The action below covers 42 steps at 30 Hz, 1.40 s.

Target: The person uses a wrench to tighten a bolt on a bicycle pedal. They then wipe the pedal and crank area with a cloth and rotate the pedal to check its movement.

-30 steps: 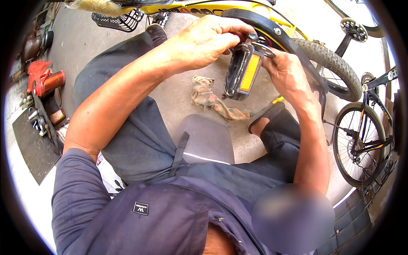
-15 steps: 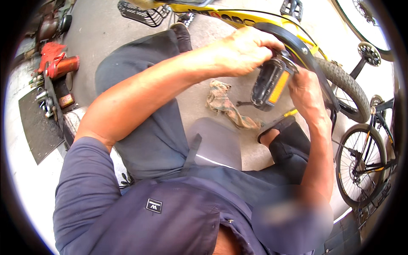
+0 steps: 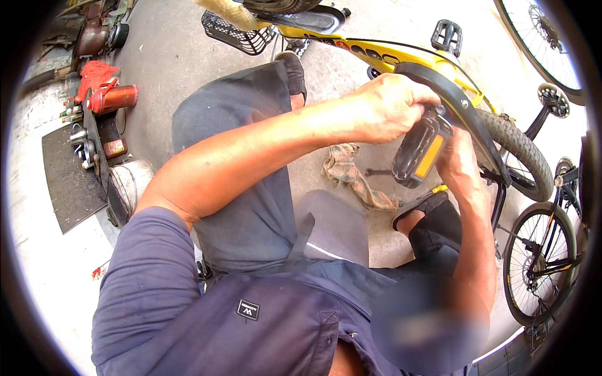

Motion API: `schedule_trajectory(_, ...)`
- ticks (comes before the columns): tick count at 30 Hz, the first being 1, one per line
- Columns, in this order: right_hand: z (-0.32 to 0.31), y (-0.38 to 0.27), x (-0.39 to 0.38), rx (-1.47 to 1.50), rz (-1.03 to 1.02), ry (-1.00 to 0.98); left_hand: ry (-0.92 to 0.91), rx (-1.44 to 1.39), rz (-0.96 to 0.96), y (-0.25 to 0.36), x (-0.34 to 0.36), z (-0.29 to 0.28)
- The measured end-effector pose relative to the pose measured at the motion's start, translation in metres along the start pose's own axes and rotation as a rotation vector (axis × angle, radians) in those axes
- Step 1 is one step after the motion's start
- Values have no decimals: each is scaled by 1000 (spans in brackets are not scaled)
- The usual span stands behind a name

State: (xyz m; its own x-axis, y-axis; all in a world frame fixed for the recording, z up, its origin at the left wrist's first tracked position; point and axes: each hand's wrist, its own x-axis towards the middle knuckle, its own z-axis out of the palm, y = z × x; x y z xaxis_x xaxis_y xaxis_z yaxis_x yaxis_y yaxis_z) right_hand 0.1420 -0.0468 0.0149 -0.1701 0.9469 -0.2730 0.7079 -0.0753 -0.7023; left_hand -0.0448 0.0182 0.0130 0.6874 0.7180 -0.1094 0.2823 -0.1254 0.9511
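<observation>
A black bicycle pedal (image 3: 414,147) with an orange reflector strip hangs beside the black curved guard (image 3: 453,88) of a yellow bicycle (image 3: 370,55). My left hand (image 3: 390,108) reaches across from the left, thumb and fingers closed around the pedal's upper end, by its axle. Close against the reflector side is my right hand (image 3: 463,164), its fingers curled; their tips and what they grip are hidden behind the pedal and guard. Below the pedal, a stained rag (image 3: 351,175) lies on the floor. Next to it is a tool with a yellow handle (image 3: 439,188), partly behind my foot.
A second pedal (image 3: 446,36) sits on the yellow bicycle's far side, and its knobby tyre (image 3: 517,150) rises at right. Another bicycle (image 3: 539,263) stands farther right. To the left are a red canister (image 3: 116,98), a white bucket (image 3: 133,182) and a dark mat (image 3: 72,178).
The pedal has turned slightly, showing a more solid black face. Both hands stay at it. The whole view has shifted, so things sit a little lower and farther right.
</observation>
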Motion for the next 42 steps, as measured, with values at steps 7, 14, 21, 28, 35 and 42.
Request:
schedule_trajectory(7,22,32,8,752,325,95,34,-14,47,1,-2,0)
schedule_trajectory(14,38,59,11,303,-76,150,47,119,64,0,8,7)
schedule_trajectory(21,20,36,6,275,-79,113,9,-7,2,-2,7,2)
schedule_trajectory(28,1,25,-7,73,-15,64,-5,-54,16,-5,8,12)
schedule_trajectory(35,6,38,1,94,169,-83,-60,-78,-24,-5,9,17)
schedule_trajectory(42,31,84,-2,60,79,-15,-101,-148,-92,2,8,18)
